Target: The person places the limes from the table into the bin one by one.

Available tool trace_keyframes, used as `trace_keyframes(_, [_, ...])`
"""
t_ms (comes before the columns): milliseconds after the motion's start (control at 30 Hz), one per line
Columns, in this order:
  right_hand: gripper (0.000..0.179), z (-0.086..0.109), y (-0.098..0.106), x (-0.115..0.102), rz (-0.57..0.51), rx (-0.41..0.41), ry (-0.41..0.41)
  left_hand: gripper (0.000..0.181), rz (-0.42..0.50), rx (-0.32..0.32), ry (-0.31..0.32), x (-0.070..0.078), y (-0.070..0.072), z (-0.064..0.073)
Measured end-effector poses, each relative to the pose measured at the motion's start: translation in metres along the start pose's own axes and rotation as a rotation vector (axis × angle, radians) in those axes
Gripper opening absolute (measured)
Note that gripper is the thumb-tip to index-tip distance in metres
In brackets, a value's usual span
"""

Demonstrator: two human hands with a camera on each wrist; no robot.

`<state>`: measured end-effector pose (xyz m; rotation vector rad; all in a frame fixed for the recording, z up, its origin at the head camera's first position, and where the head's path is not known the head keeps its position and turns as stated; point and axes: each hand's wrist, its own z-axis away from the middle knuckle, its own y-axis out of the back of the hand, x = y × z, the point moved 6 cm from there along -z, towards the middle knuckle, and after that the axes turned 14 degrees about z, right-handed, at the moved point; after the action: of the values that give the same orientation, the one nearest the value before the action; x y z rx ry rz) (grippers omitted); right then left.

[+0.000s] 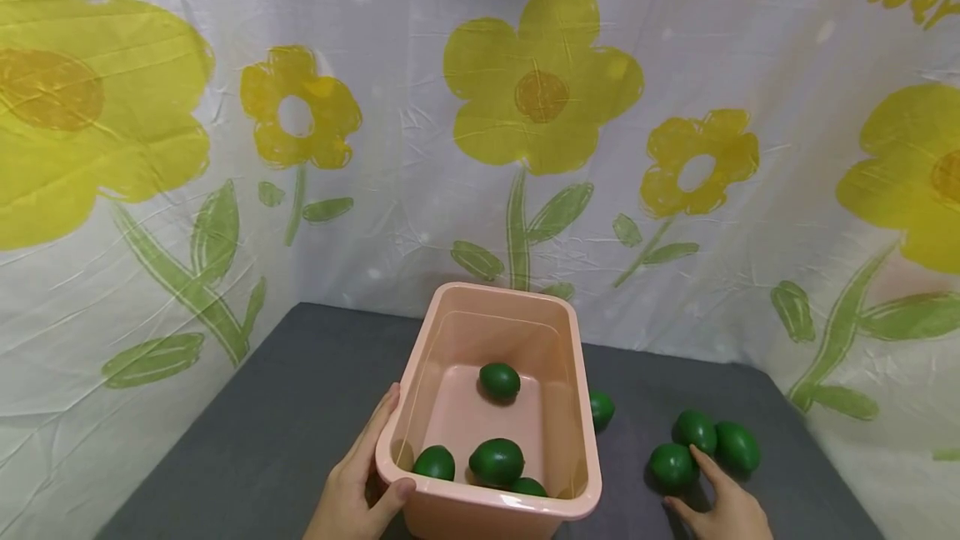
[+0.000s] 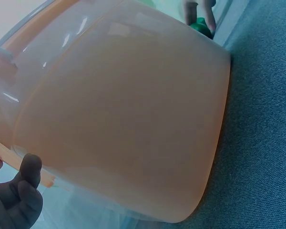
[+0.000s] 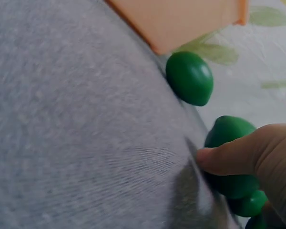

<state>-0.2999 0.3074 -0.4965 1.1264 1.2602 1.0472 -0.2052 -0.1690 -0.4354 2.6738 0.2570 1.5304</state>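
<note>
A pink plastic bin stands on the dark grey table, with several green limes inside, among them one lime toward the far end and another lime at the near end. My left hand grips the bin's near left corner, thumb over the rim. At the right, my right hand has thumb and index finger around a lime on the table. Two more limes lie just behind it, a middle lime and a right lime. The right wrist view shows the thumb against the held lime.
Another lime lies close to the bin's right side, partly hidden by it. The grey tabletop extends left of the bin. A white cloth printed with yellow flowers hangs around the table's back and sides.
</note>
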Motion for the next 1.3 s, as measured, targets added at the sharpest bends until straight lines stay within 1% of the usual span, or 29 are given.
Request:
trace_keyframes(100, [0.099,0.001,0.000,-0.002,-0.007,0.029,-0.021,0.092,0.009,-0.005,-0.016,0.000,0.000,-0.001])
trace_keyframes(200, [0.093,0.002,0.000,-0.004,-0.014,0.069,-0.035,0.092,0.000,-0.003,-0.031,0.000,0.001,-0.001])
trace_keyframes(400, [0.082,0.004,-0.003,-0.008,-0.030,0.140,-0.043,0.092,-0.010,0.001,-0.022,-0.001,0.001,0.000])
trace_keyframes(633, [0.080,0.008,-0.001,-0.010,-0.037,0.161,-0.050,0.092,-0.013,-0.001,-0.038,0.001,0.001,-0.001])
trace_keyframes(833, [0.081,0.010,0.001,-0.010,-0.039,0.163,-0.057,0.091,-0.010,-0.001,-0.016,0.000,0.001,0.000])
trace_keyframes(1067, [0.080,0.008,0.004,-0.013,-0.029,0.193,-0.046,0.093,-0.002,-0.006,-0.051,0.001,0.004,0.001])
trace_keyframes(1200, [0.081,0.010,0.005,-0.012,-0.035,0.212,-0.076,0.092,-0.008,-0.013,-0.039,0.001,0.004,0.001])
trace_keyframes(1300, [0.080,0.013,0.007,-0.011,-0.049,0.253,-0.106,0.092,-0.007,-0.014,-0.019,0.000,0.004,0.001])
